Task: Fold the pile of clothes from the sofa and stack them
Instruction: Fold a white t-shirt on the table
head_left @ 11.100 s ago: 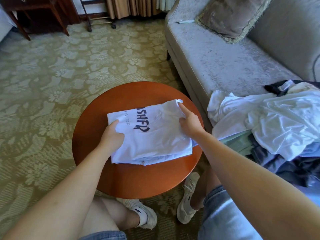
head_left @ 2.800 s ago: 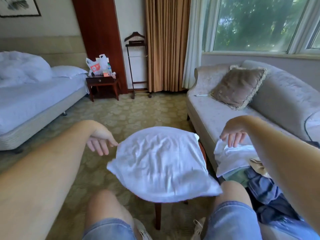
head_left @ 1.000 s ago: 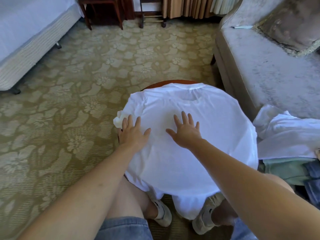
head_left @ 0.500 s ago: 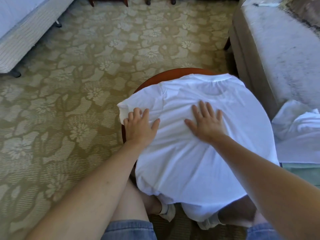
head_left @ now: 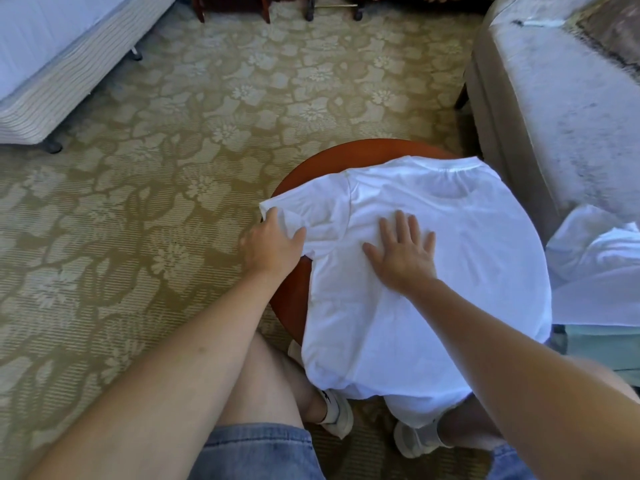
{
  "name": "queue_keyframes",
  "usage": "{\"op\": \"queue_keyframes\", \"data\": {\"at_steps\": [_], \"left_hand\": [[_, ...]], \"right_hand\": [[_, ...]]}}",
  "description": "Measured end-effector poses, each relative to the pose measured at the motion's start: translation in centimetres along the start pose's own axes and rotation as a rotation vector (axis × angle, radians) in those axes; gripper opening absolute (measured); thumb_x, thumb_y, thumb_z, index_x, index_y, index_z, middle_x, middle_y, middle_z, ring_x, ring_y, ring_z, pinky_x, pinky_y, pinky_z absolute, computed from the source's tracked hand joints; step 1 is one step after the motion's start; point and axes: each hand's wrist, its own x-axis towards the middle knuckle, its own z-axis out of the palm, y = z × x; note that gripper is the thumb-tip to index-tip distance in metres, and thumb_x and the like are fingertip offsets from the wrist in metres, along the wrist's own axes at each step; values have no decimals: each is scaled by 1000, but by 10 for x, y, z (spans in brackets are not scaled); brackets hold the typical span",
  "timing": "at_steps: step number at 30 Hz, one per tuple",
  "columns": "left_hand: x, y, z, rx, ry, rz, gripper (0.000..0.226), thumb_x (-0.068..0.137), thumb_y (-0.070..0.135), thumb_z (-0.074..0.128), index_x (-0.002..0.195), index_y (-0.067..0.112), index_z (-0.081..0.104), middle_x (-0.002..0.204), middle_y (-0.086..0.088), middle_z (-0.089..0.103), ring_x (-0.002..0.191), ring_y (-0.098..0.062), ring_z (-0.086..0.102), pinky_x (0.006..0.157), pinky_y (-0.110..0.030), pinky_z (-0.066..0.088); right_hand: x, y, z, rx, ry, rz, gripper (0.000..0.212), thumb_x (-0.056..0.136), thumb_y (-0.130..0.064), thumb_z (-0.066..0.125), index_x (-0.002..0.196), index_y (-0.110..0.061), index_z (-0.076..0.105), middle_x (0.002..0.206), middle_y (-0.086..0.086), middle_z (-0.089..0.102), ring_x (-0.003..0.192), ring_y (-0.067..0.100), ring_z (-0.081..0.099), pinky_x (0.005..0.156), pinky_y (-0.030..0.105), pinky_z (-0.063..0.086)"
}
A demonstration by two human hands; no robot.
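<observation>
floral carpet [head_left: 207,133], bed corner [head_left: 52,64], round wooden table [head_left: 294,292], cushion [head_left: 613,32]

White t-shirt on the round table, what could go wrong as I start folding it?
The white t-shirt is wider than the round table; its hem hangs off the near edge, so it may slide off. The left hand grips only the sleeve while the right hand lies flat, so a pull could bunch the fabric and skew the fold.
</observation>
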Motion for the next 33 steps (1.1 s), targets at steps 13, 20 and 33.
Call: {"op": "queue_keyframes", "data": {"at_steps": [13,20,33], "left_hand": [[-12,1,-5,-434,-202,16,67,93,5,49,152,23,24,121,-12,56,107,-29,57,86,-36,48],[-20,-14,-2,-127,-92,-94,71,87,34,58,150,28,25,136,-5,35,131,-29,31,106,-39,28],[40,-44,12,-555,-200,-172,47,102,10,32,147,20,40,153,-2,36,110,-4,54,85,-10,43]], "right_hand": [[2,0,-1,-33,-63,9,75,94,-66,11,155,-25,-2,162,4,-16,148,26,-15,117,55,-5],[2,1,-4,-26,-104,-15,75,94,-66,10,155,-25,-5,160,7,-20,147,28,-18,117,56,-5],[26,-16,3,-71,-20,-23,74,95,-65,14,155,-24,2,162,8,-13,148,30,-12,117,57,-1]]}}
